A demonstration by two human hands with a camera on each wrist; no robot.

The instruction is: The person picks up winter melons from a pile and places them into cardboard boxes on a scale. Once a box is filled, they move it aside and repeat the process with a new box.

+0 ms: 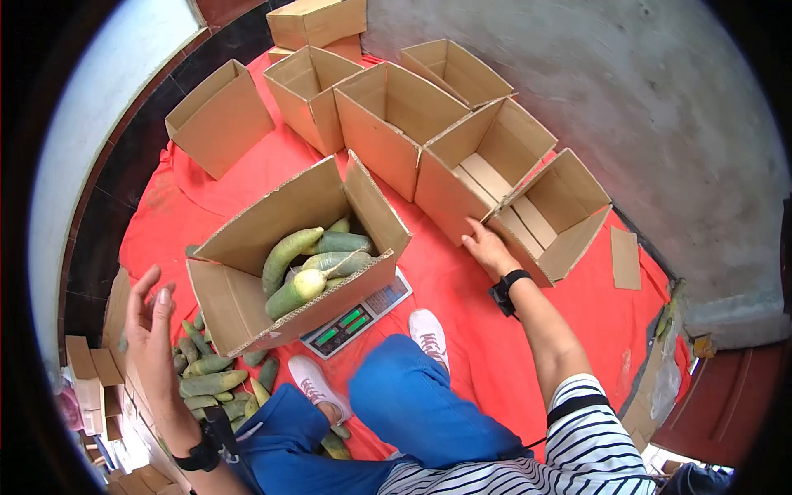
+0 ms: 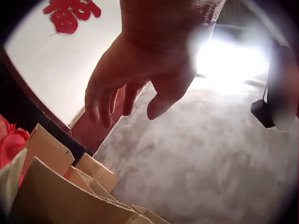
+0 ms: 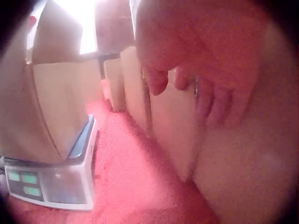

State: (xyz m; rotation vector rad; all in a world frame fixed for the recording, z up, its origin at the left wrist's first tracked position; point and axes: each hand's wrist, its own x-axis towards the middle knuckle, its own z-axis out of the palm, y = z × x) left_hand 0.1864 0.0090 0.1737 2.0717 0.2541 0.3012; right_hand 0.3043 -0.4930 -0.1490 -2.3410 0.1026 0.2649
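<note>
A cardboard box point(image 1: 301, 318) with raised flaps stands on a digital scale point(image 1: 363, 312) whose display is lit green. Inside it lie several green radishes point(image 1: 318, 257), some dark green and some pale. My left hand point(image 1: 150, 330) is raised beside the box's left flap, its fingers loosely bent and holding nothing; the left wrist view shows this hand point(image 2: 145, 70) hanging in the air. To the right, my right hand point(image 1: 492, 252) is at the near edges of two open boxes, fingers extended. In the right wrist view, this hand point(image 3: 201, 60) overlaps a box wall, fingers pointing down.
Several open cardboard boxes point(image 1: 379, 124) line up along the grey wall point(image 1: 594, 91). More green radishes point(image 1: 214, 384) are piled at lower left. A red cloth point(image 1: 487, 355) covers the floor. One flat cardboard piece point(image 1: 624, 258) lies at the right.
</note>
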